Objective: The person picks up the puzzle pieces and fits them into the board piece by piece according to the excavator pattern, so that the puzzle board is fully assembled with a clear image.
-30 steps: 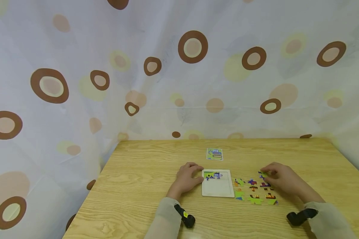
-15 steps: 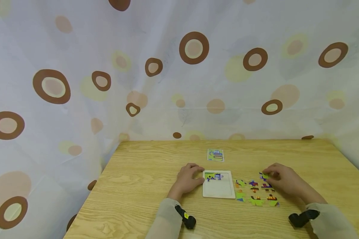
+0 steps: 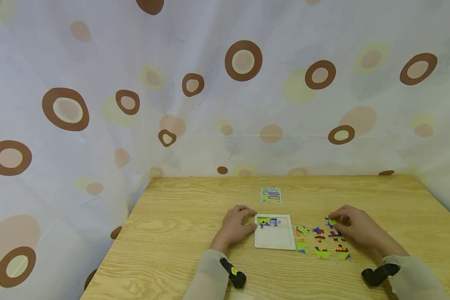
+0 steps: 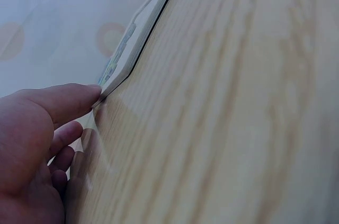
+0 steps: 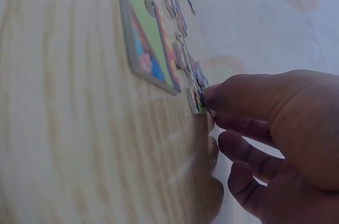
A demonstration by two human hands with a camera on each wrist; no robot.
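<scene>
In the head view, my left hand [image 3: 233,225] rests beside the white puzzle tray [image 3: 274,243], with thumb and fingertips touching its left edge. Joined green and purple puzzle pieces [image 3: 268,222] lie along the tray's upper left. My right hand [image 3: 356,225] is at the far right of the loose pieces, pinching a green and purple puzzle piece [image 3: 328,222] between thumb and index finger. In the right wrist view the thumb lies against that piece [image 5: 196,101], low at the table. The left wrist view has the thumb at the corner of the tray [image 4: 131,57].
Several loose puzzle pieces [image 3: 322,252] lie between the tray and my right hand. Behind the tray is a small picture card [image 3: 271,195] with a digger-like vehicle. A spotted cloth [image 3: 202,154] hangs behind the wooden table [image 3: 187,208].
The head view has shifted slightly. Both hands keep nearly the same places, and the piece at my right fingertips looks slightly turned.
</scene>
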